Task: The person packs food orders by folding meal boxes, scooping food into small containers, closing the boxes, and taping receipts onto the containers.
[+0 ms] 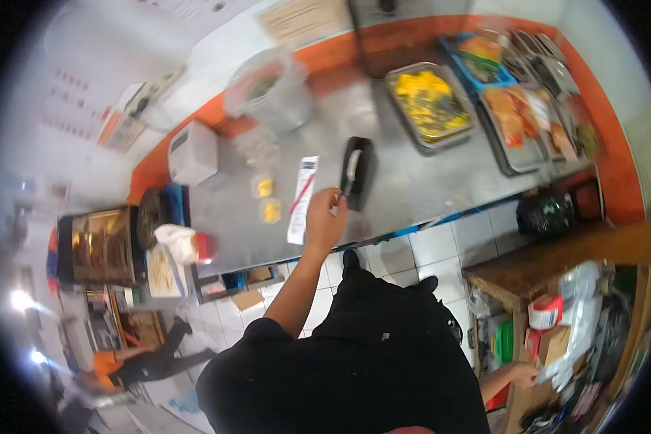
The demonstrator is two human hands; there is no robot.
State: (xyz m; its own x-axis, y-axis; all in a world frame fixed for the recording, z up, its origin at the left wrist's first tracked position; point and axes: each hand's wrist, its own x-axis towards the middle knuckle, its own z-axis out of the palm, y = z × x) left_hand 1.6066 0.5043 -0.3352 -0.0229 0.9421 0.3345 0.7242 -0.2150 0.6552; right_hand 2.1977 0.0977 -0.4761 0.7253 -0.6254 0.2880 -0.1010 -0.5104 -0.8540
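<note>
My left hand (326, 223) is over the steel counter with its fingers curled into a pinch. What they hold, if anything, I cannot make out. Just left of it lies a long printed paper slip (303, 195) with a red diagonal stripe. Close to the fingertips is a narrow black container (364, 177) with something white inside; I cannot tell whether they touch. Off to the right, my right hand (522, 375) reaches to the wooden shelf and is closed on a crumpled clear plastic bag (570, 354). Two small yellow-filled cups (270, 210) stand left of the slip.
On the counter (405, 199) stand a tray of yellow food (432, 105), a tray of orange food (510, 119), a translucent bucket (278, 101) and a white box (193, 153). A wooden shelf (499, 286) is at right. Another person (141, 362) is at lower left.
</note>
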